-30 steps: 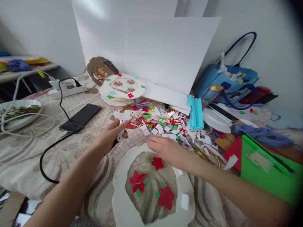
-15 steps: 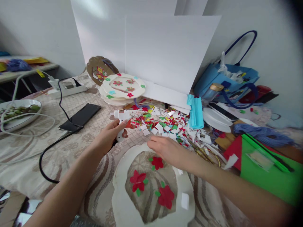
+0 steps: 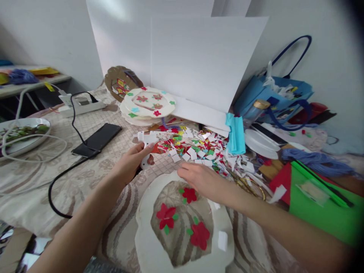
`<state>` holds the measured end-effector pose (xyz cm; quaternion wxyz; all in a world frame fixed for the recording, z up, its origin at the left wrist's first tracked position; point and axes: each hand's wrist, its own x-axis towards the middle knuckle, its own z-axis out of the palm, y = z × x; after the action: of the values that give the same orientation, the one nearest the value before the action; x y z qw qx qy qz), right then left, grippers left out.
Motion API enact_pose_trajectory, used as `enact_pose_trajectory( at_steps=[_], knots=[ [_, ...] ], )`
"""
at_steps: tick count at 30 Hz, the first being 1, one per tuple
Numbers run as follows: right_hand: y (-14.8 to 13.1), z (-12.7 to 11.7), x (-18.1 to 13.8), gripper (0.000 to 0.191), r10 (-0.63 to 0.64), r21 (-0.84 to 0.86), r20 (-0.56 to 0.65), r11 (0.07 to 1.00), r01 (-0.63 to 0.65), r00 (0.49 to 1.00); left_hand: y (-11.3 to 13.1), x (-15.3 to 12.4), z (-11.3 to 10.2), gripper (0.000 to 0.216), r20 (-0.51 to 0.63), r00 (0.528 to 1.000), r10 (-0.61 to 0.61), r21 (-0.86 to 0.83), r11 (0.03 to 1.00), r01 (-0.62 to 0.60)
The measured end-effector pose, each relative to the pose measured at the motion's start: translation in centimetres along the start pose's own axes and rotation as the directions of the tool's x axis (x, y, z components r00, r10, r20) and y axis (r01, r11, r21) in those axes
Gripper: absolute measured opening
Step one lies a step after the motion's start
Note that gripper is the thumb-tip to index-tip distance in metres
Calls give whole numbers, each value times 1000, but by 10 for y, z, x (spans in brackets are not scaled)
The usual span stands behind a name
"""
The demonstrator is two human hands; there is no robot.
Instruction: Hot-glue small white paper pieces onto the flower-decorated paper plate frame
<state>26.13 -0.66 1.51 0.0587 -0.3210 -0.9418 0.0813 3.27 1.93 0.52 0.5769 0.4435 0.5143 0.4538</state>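
Observation:
My left hand (image 3: 129,163) grips a white glue gun (image 3: 148,141) whose nozzle points right over a heap of paper scraps (image 3: 203,149). My right hand (image 3: 202,181) rests palm down on the far rim of a white foam ring (image 3: 145,231), fingers together near a red paper flower (image 3: 189,195). Two more red flowers with green leaves (image 3: 165,218) lie inside the ring on the striped cloth. A small white square (image 3: 222,240) sits on the ring's right side. What my right hand holds is hidden.
A stack of decorated white plates (image 3: 149,104) stands behind the scraps, white boards (image 3: 204,60) behind them. A black phone (image 3: 97,138) with cable lies left, a power strip (image 3: 81,106) beyond. Blue bag (image 3: 273,96), blue yarn (image 3: 313,159), green paper (image 3: 321,204) and scissors (image 3: 247,184) crowd the right.
Nothing has visibly changed; both hands stay in place and the view shifts only slightly.

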Motion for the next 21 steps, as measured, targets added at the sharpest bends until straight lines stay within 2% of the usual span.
enact_pose_trajectory(
  at_steps=[21],
  knots=[
    [2,3,0,23,-6,-16,0,1000,6,1000,-6,4,-3,32,18,1000,-14,15,1000,13]
  ],
)
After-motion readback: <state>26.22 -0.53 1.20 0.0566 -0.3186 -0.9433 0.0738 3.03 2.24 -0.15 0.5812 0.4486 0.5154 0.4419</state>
